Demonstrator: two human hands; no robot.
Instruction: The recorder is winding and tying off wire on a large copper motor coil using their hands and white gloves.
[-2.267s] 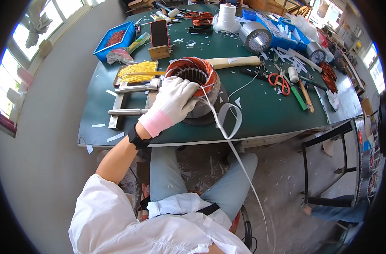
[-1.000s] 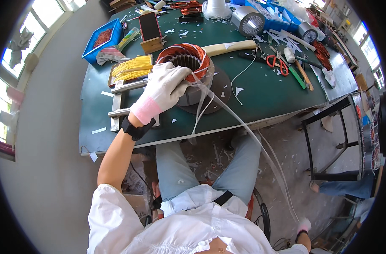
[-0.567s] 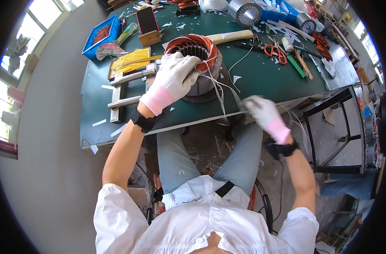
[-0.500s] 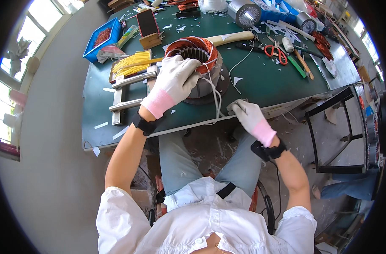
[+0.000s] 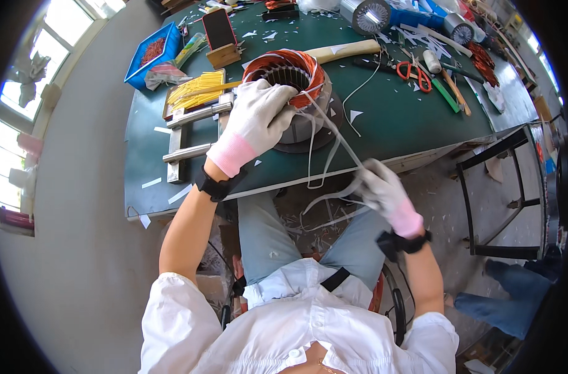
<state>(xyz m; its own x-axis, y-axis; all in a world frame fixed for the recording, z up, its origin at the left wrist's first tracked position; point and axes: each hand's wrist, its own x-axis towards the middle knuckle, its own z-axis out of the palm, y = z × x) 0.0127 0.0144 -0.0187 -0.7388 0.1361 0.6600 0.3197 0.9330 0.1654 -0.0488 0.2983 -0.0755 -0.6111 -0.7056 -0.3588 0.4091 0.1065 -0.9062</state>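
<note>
Right hand (image 5: 386, 194) retreated, seemingly gripping tape (image 5: 337, 134); left (image 5: 256, 115) clasps coil (image 5: 313, 68); bin (image 5: 135, 76) holds red pieces (image 5: 153, 50).

There's room right of the copper-wound stator (image 5: 314, 80), over the desk (image 5: 415, 128) toward the red-handled scissors (image 5: 415, 75), a thin cord (image 5: 361, 88) between! Left of it, the left hand (image 5: 256, 118) and metal bars (image 5: 198, 114) block; front-right, tape (image 5: 335, 131) runs to the right hand (image 5: 385, 192).

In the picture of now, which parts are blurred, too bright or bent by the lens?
In the head view, the right hand is smeared by motion, while the left hand looks sharper; in the same view, the windows at left are nearly washed out, the green table's front edge bows, and the corners go black.
</note>
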